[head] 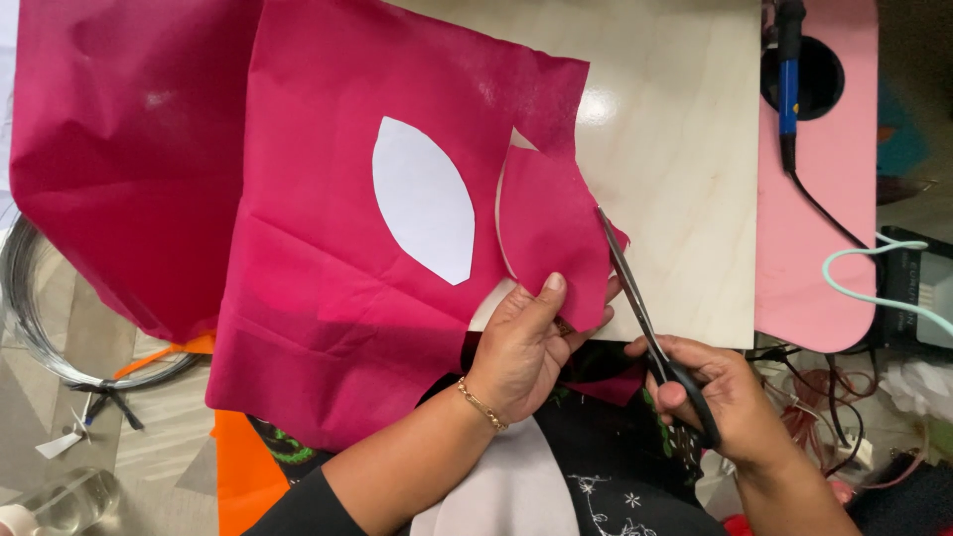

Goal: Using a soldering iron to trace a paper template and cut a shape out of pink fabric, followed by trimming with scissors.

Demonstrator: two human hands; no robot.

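Magenta nonwoven fabric sheet [328, 298] is what both hands work on. Left hand [521, 347] pinches its cut edge, thumb on top, fingers underneath, closed firmly on the cloth. A thin gold bracelet [481, 405] sits on that wrist.

Right hand [730, 397] grips black-handled scissors [645, 318], fingers through the loops, closed on them. Blades point up and away from the grip, tips at the fabric edge just right of the left thumb. Blades look nearly closed; can't tell the exact gap.

Just above the left-hand pinch: a curved flap of the fabric [551, 233], partly cut free, with the pale board showing through the slit beside it. Further left of the pinch, a white leaf-shaped paper template [425, 199] lies flat on the fabric, apart from both hands.

Fabric drapes over a light plywood board [675, 149] above the scissor grip. Right of the board, a pink board [824, 199] with a blue-handled corded tool [788, 79] resting in a round black holder. A mint-green cable [874, 278] loops right of the scissor hand.

Far left of the pinch: a coil of grey wire [30, 308] on the floor, and an orange sheet [243, 467] below the fabric's lower edge.
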